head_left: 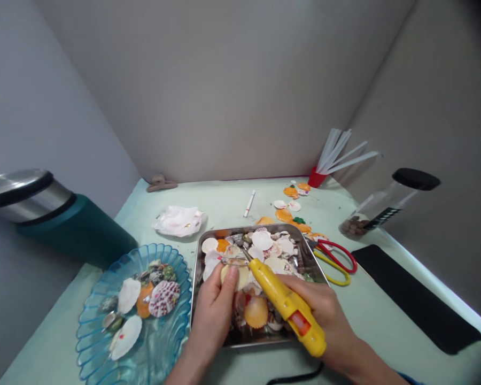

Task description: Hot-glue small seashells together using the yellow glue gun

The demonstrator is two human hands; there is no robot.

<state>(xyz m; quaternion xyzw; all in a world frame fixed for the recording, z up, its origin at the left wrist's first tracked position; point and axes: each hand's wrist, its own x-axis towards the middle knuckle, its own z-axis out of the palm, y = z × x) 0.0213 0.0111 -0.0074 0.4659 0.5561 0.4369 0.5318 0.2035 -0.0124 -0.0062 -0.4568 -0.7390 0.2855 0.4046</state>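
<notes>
My left hand (215, 297) pinches a pale yellow seashell (241, 278) between thumb and fingers, above a metal tray (260, 342) of shells. In my right hand (320, 305) is a yellow hot glue gun (282, 299) with a red switch and a black cord (296, 378). Its pointed metal nozzle reaches down-left to the upper edge of the held shell; whether it touches cannot be made out. White, orange and speckled shells fill the tray, with an orange scallop shell (256, 312) near the front.
At left, a blue scalloped plate (90, 321) bears several shells beside a teal bottle (76, 230). Behind the tray are a crumpled white packet (179, 221) and a white stick (249, 203). To the right are scissors (336, 259), a red cup (316, 177) of glue sticks, a clear jar (379, 214) and a black slab (417, 297).
</notes>
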